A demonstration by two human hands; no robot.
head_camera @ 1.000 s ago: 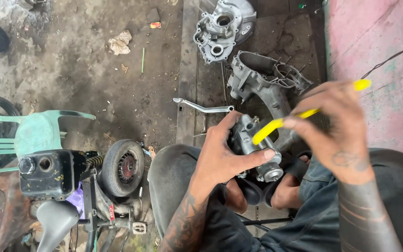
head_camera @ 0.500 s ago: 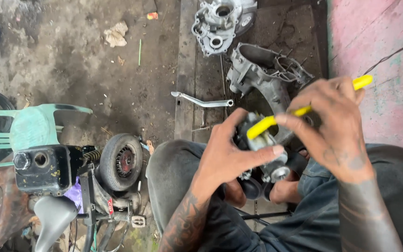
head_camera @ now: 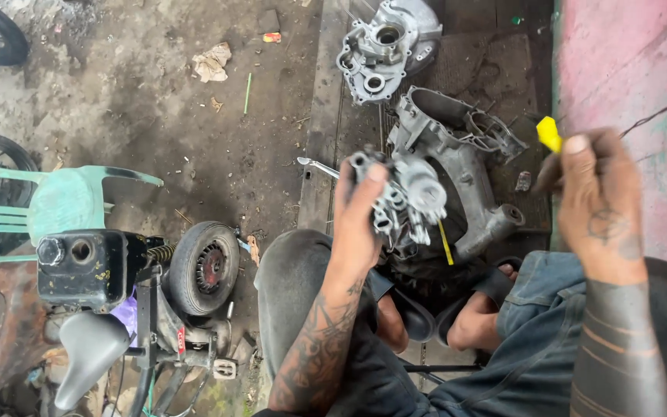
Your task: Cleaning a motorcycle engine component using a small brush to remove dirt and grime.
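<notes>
My left hand (head_camera: pixel 360 224) grips a small grey metal engine part (head_camera: pixel 404 202), a carburetor-like casting, and holds it up over my knees. My right hand (head_camera: pixel 592 202) is raised to the right of it, closed on a yellow-handled tool (head_camera: pixel 549 133) whose handle end sticks out above the fingers. A thin yellow strip (head_camera: pixel 445 243) shows below the part; I cannot tell what it belongs to. Both tattooed forearms reach in from the bottom edge.
A large engine casing (head_camera: pixel 457 147) lies on the ground behind the part, with a second casing half (head_camera: pixel 386 46) farther back. A wrench (head_camera: pixel 318 166) lies on a wooden plank. A small scooter wheel (head_camera: pixel 204 266), black fuel tank (head_camera: pixel 86 266) and green chair (head_camera: pixel 55 202) stand left. A pink wall (head_camera: pixel 634 62) rises right.
My right hand has pulled the yellow-handled tool away from the part, up and to the right. The left hand has tilted the part upward, showing more of it.
</notes>
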